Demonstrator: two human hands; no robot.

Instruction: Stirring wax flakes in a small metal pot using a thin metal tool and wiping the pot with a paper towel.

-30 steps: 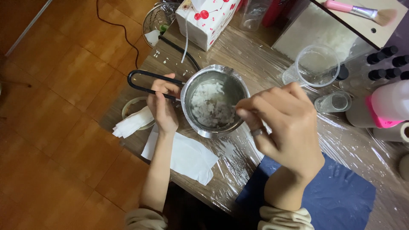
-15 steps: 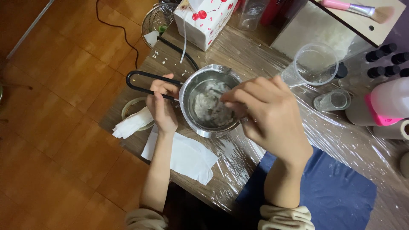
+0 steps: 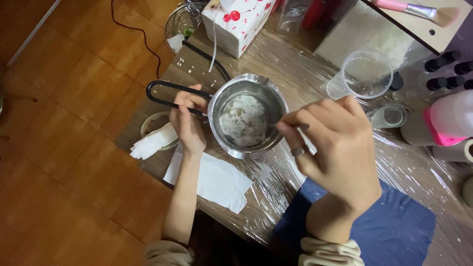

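Wooden floorboards fill the left of the view; a table (image 3: 295, 69) wrapped in clear plastic film runs from near centre to far right. Near the table's left edge stands a small steel pot (image 3: 249, 116) holding white flaky material (image 3: 244, 120). Its black looped handle (image 3: 165, 96) projects left over the table edge.

Left hand (image 3: 187, 120): fingers closed around the handle where it meets the pot, steadying it.

Right hand (image 3: 335, 148): raised over the pot's right rim, thumb and fingers pinched narrow on a thin metal utensil (image 3: 295, 127) that reaches into the pot; its working end cannot be made out. A ring sits on one finger.

Surroundings: a white paper sheet (image 3: 217, 180) lies on the table just near of the pot, and folded white tissue (image 3: 152, 143) rests on a small round dish (image 3: 148, 125) left of the left hand. A dark blue mat (image 3: 394, 226) lies under the right forearm. Far of the pot are a white tissue box with red cherries (image 3: 236, 19), a clear plastic cup (image 3: 367, 74), a small glass (image 3: 389, 116), black-capped bottles (image 3: 443, 74) and a white bottle with a pink part (image 3: 448, 123) at far right. A pink-handled brush (image 3: 414, 11) lies on a pale box.
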